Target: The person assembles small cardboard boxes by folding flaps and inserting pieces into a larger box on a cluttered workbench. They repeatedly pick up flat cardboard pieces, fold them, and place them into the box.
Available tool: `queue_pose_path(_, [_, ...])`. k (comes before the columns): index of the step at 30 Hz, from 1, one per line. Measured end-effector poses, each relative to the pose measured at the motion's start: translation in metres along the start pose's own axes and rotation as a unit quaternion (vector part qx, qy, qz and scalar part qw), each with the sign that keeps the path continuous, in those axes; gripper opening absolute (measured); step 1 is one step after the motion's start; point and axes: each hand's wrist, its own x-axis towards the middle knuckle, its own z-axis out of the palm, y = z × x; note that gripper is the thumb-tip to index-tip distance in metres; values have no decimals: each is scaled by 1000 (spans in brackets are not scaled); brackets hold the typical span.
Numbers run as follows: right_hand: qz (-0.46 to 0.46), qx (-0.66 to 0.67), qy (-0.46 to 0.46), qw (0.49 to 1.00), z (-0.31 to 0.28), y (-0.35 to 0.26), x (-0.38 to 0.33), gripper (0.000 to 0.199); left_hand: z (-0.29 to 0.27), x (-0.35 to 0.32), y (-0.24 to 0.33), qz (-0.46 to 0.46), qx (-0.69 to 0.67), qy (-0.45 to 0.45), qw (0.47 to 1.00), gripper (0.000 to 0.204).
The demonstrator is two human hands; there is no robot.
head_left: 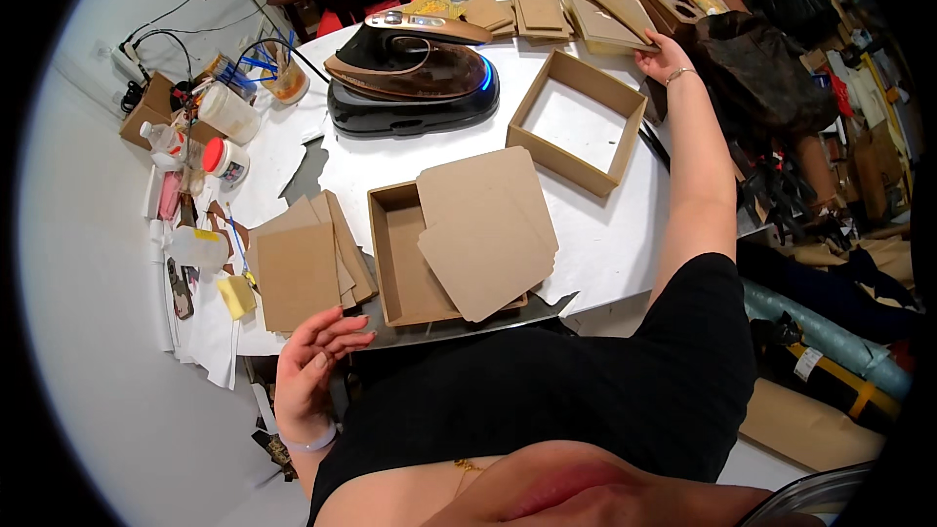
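My right hand (665, 60) reaches to the far right of the table, its fingers closed on the near end of a narrow cardboard strip (619, 14). That strip lies over a stack of cardboard boards (592, 27). At the near left, my left hand (325, 356) holds nothing, fingers apart, beside a pile of flat cardboard sheets (298, 278). A shallow cardboard box (395, 263) sits in front of me. Two notched cardboard sheets (493, 244) lie across its right side, overlapping. Farther right is an open cardboard frame (566, 176), white paper showing through it.
A black and copper iron (410, 63) rests on its base behind the box. To the left stand a red-lidded jar (225, 159), a cup of brushes (285, 83), a plastic bottle (161, 137) and a yellow sponge (235, 297). More cardboard stacks (540, 16) line the back edge.
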Motion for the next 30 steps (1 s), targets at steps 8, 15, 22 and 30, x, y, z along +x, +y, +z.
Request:
queue_pose_path(8, [-68, -42, 20, 997, 9, 13, 17, 38, -5, 17, -1, 7, 18, 24, 1000, 63])
queue_pose_path(15, [-176, -311, 184, 916, -22, -1, -71, 79, -17, 1, 25, 56, 103, 199, 973, 39])
queue_pose_path(22, [-390, -464, -85, 791, 118, 208, -362, 52, -89, 0, -24, 45, 559, 342, 754, 67])
queue_pose_path(30, [-319, -624, 4, 713, 144, 278, -391, 100, -111, 19, -50, 8, 624, 352, 698, 90])
